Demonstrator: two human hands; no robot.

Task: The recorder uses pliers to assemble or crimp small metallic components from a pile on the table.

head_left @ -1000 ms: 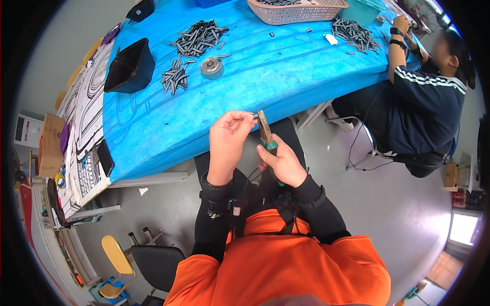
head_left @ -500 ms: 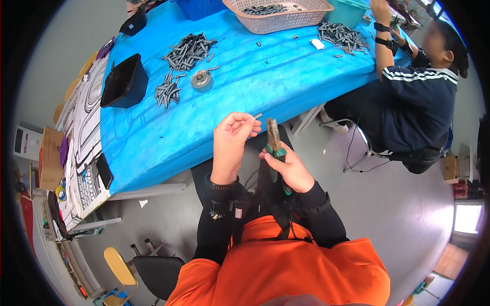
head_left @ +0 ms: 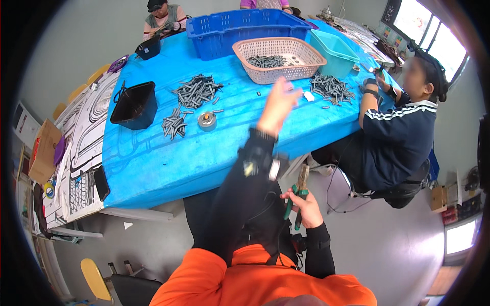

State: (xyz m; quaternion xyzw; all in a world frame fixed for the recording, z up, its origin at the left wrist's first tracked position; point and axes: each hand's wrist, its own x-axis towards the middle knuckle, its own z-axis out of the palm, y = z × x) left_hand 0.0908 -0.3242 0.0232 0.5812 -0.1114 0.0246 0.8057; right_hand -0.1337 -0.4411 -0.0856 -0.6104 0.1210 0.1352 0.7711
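My left hand (head_left: 278, 105) reaches forward over the blue-covered table, close to the near edge of the pink perforated basket (head_left: 265, 77). Its fingers are blurred but look spread, and I see nothing in them. Small dark grey ribbed pieces (head_left: 266, 61) lie in that basket. Back near my lap, my right hand (head_left: 310, 208) is closed on pliers with green handles (head_left: 289, 208), their worn metal jaws pointing up. Two heaps of similar grey pieces (head_left: 198, 91) lie to the left, beside a round metal tin (head_left: 207, 120).
A black bin (head_left: 137, 113) stands at the left. Behind the basket is a blue crate (head_left: 224, 42), with a teal bin (head_left: 337, 58) beside it. Another heap of pieces (head_left: 332, 90) lies near a co-worker (head_left: 398, 137) seated on the right. More people sit at the far side.
My left hand has moved forward from beside the pliers to the basket; the small ribbed piece it held no longer shows. The right hand keeps the pliers, lower now. The view has tilted up.
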